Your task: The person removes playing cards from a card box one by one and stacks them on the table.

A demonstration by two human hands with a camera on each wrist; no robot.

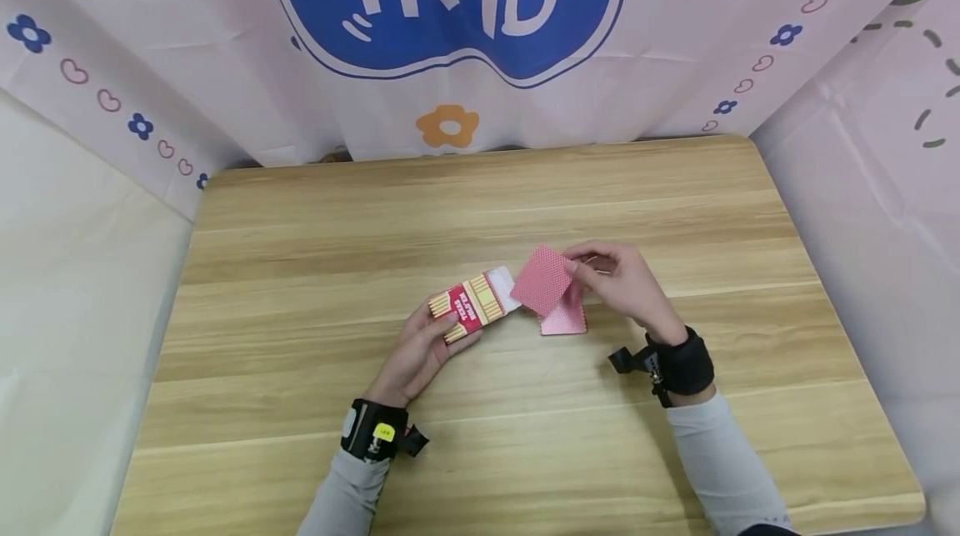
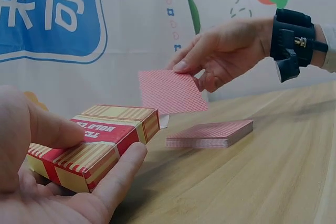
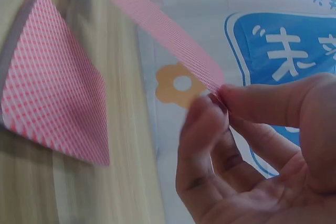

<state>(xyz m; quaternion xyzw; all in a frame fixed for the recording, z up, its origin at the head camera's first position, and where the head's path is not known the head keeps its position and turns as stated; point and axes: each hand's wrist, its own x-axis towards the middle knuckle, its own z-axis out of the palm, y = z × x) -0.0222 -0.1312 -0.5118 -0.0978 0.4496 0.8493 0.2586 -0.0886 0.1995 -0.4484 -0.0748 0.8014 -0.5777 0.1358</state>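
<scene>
My left hand (image 1: 420, 350) grips a red and yellow striped card box (image 1: 467, 307), thumb on top and fingers along its side. The box's white flap (image 1: 500, 282) stands out at the end facing right. Between thumb and fingers, my right hand (image 1: 621, 279) pinches a red-and-white patterned playing card (image 1: 542, 279) by its edge. In the head view that card overlaps the flap's tip; the left wrist view has it raised above the table, near the box's end. Below it, a stack of matching playing cards (image 2: 210, 134) lies face down on the wood.
Both hands work over a wood-grain table (image 1: 300, 227). A white cloth with a blue emblem (image 1: 457, 2) hangs behind the far edge, and pale sheets line both sides. Each wrist wears a black strap (image 1: 681, 363) with a small camera.
</scene>
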